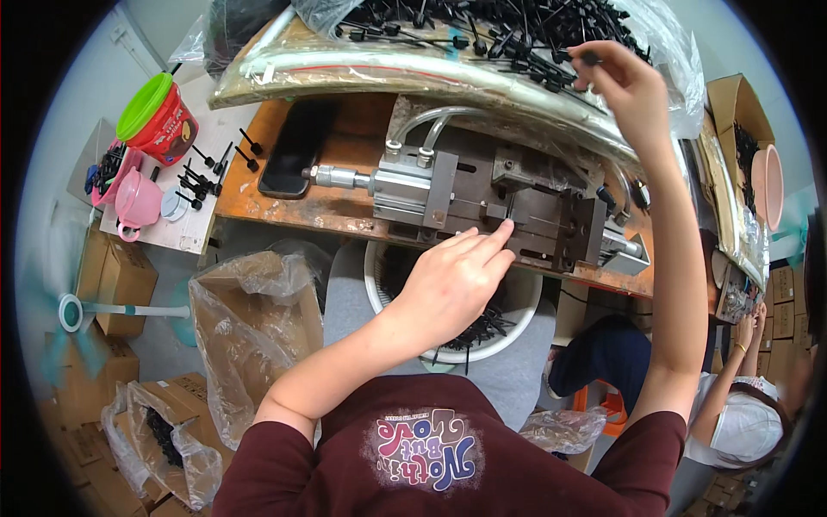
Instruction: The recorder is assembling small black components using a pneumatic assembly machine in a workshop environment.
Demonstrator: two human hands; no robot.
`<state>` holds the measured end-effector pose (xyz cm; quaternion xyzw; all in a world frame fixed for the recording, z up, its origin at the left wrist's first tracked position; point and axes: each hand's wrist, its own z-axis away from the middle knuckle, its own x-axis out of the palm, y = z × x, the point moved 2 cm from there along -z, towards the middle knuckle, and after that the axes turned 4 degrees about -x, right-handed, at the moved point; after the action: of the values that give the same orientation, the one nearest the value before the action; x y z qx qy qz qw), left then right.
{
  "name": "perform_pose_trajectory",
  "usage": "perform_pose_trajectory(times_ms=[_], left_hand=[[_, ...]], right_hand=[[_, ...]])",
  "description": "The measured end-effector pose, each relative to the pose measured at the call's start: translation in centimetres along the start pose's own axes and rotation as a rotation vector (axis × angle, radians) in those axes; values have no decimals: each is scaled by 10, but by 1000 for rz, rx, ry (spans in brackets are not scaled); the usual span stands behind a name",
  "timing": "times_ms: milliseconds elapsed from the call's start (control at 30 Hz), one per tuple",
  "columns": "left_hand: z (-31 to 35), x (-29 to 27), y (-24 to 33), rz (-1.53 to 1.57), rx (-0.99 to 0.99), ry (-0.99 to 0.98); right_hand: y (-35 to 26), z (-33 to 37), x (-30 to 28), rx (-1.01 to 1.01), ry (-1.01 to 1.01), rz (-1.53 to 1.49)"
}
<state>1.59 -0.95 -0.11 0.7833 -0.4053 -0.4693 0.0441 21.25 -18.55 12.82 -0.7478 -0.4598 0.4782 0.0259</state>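
My left hand [450, 283] lies over the front of a metal clamping fixture [413, 194] with its fingers stretched out. Its index fingertip touches the fixture beside a small dark block at the middle; whether a part sits under the fingertip, I cannot tell. My right hand [633, 95] is raised at the far right, finger and thumb pinched on a black plastic part [590, 58] with a thick head. Just left of that hand, a heap of similar black stemmed parts [517, 39] lies on a plastic-covered tray [345, 79] behind the fixture.
A white tub [374, 284] of black parts sits on my lap below the bench. A black phone [297, 146], loose black parts [200, 177], a red bucket [168, 129] and a pink cup [138, 204] stand left. Plastic-lined boxes [254, 327] flank me; another person [741, 414] works at right.
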Motion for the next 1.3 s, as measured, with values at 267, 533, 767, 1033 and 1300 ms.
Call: perform_pose_trajectory(times_ms=[267,533,767,1033,1300], left_hand=[[-8,8,10,-196,92,-149],[-4,0,7,-150,57,-62],[3,-17,10,278,-153,-60],[23,-35,-2,592,-275,86],[27,-38,0,538,-175,149]], right_hand=[[14,26,-16,173,139,-854],[-12,46,-16,186,272,-1037],[-58,129,19,51,193,-553],[-77,194,67,-53,-137,41],[-81,183,75,-134,-187,306]])
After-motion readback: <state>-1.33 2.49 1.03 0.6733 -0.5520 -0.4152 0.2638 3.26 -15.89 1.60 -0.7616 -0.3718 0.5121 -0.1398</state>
